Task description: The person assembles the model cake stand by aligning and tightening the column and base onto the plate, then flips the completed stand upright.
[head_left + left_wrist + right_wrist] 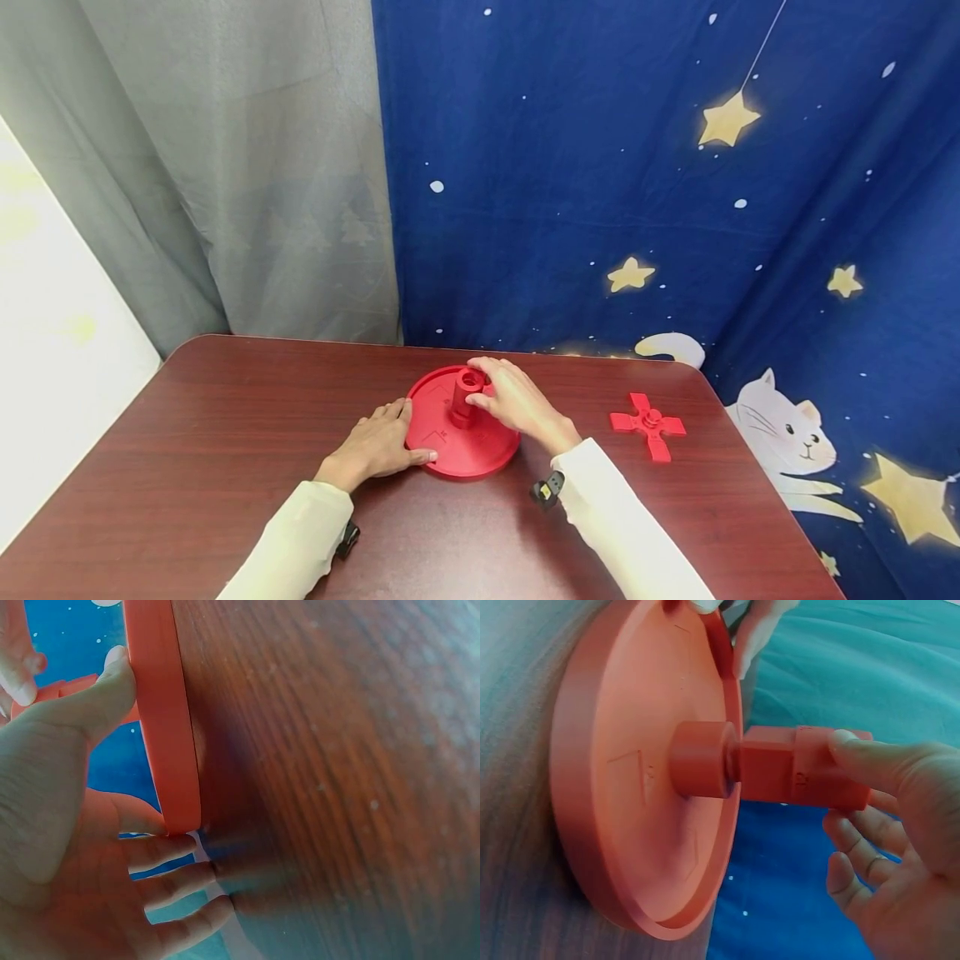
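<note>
A round red base (480, 458) with a raised rim lies on the table, a short round socket (697, 759) standing at its centre. My right hand (519, 402) pinches a red, flat-sided post (776, 765) between thumb and fingertips. The post stands in line over the socket; a narrower neck shows between them in the right wrist view. On the near left of the base, my left hand (381, 443) rests against the rim, its thumb on the edge and its fingers extended along the side and table.
To the right of the base lies a flat red cross-shaped piece (652, 422) with a round hub. The dark wood table (187, 467) ends at a rounded back edge. Behind it hang a grey curtain (300, 167) and a blue one (540, 183) with stars.
</note>
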A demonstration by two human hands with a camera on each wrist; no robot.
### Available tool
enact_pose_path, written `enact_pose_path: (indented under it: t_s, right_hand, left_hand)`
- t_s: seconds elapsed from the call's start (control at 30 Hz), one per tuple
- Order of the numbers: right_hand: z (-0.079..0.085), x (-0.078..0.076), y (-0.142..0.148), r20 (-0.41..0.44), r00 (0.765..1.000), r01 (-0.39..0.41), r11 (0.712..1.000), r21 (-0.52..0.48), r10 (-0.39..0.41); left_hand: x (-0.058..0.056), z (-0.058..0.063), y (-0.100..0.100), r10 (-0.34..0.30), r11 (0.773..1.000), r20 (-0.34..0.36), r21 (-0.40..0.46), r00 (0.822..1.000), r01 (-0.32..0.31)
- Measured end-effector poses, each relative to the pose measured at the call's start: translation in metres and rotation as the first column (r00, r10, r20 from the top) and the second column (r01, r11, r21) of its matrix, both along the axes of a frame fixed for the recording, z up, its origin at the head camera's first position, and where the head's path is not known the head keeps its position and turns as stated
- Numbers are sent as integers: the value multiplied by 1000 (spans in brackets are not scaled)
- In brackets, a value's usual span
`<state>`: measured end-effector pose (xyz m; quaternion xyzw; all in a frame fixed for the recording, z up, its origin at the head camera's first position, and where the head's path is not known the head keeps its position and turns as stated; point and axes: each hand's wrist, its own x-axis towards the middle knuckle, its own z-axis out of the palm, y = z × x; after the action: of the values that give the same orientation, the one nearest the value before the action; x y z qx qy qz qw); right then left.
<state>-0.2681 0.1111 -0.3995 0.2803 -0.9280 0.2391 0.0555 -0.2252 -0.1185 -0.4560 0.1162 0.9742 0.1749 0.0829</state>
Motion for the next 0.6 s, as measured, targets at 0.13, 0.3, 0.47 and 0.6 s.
enact_pose_path:
  t_s: [0.13, 0.3, 0.47, 0.6]
  right_hand:
    - [-5, 0, -2, -9, 999, 34, 999, -37, -35]
    - [-11, -1, -1, 58, 997, 56, 990, -126, -50]
    - [-16, -1, 3, 245, 969, 54, 944, -326, 29]
    - [-19, -1, 5, 330, 937, 43, 895, -444, 119]
  left_hand:
    - [0, 0, 0, 1, 1000, 2, 3, 1000, -1]
    - [1, 1, 0, 6, 1000, 8, 7, 1000, -6]
    - [1, 0, 0, 5, 1000, 2, 8, 1000, -5]
    - [2, 0, 0, 12, 1000, 3, 21, 1000, -12]
